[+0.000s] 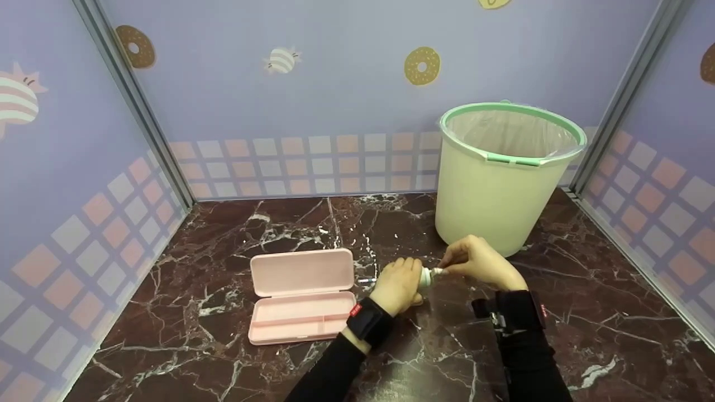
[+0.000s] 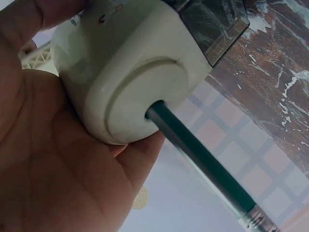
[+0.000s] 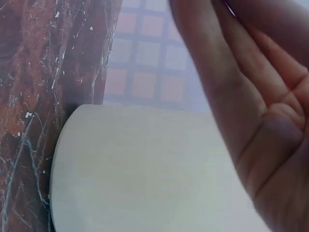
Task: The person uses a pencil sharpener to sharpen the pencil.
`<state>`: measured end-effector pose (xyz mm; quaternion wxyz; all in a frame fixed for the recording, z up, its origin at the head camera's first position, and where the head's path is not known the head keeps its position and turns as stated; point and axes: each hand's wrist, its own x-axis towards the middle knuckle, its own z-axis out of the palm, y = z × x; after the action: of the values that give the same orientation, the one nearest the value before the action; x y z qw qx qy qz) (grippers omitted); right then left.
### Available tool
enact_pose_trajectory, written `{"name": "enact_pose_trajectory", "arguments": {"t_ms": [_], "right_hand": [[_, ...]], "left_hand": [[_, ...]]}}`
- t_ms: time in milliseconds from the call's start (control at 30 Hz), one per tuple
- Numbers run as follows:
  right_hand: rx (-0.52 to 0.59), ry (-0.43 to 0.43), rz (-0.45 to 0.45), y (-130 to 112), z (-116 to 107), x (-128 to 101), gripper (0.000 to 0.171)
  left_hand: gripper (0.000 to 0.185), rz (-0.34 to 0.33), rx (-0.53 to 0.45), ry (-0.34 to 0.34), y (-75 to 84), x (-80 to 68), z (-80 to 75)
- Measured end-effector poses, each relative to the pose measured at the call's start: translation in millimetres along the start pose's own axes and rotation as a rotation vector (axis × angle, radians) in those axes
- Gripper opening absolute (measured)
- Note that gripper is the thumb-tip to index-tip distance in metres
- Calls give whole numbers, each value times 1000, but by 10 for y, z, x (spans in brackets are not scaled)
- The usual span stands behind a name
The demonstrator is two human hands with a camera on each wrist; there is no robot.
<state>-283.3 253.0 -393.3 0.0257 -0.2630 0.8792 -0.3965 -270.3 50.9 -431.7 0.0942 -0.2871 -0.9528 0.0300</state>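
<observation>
My left hand [image 1: 397, 285] grips a small white pencil sharpener [image 2: 130, 72] with a dark see-through shavings box [image 2: 215, 26] on one side. A green pencil [image 2: 203, 162] is stuck into the sharpener's round front hole; its metal ferrule end points away. From above, most of the sharpener is hidden by the left hand. On the sharpener's other end, my right hand [image 1: 483, 265] pinches the small crank handle [image 1: 437, 271] between thumb and fingers. In the right wrist view the fingers [image 3: 212, 58] are curled and their tips lie out of frame.
An opened pink pencil case [image 1: 301, 265] with a divided tray lies left of the hands. Behind the right hand stands a tall pale bin [image 1: 486, 195] with a green rim and clear liner. Patterned walls enclose the dark marbled tabletop [image 1: 184, 357] on three sides.
</observation>
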Motion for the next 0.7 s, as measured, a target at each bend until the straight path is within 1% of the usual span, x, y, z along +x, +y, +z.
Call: {"name": "enact_pose_trajectory", "arguments": {"t_ms": [133,233,367,433,533,700], "right_hand": [[1,109,10,27,53,49,5],[-21,205,31,52,119,95,5],[-80,333,56,108,228,169,5],[-106,382,63,143,283,205,5],[-131,421,67,200,354,245,6],[-157,414,87,281,435,281,7]], "left_hand": [[61,-3,4,0,-4,-3,1],[61,-7,0,-7,-4,-1,-1],[62,-6,4,-18,-1,1,-11],[63,-5,9,-20,2,2,-14],[63,-4,14,-17,6,2,-13],[64,1,16,-2,10,2,0]]}}
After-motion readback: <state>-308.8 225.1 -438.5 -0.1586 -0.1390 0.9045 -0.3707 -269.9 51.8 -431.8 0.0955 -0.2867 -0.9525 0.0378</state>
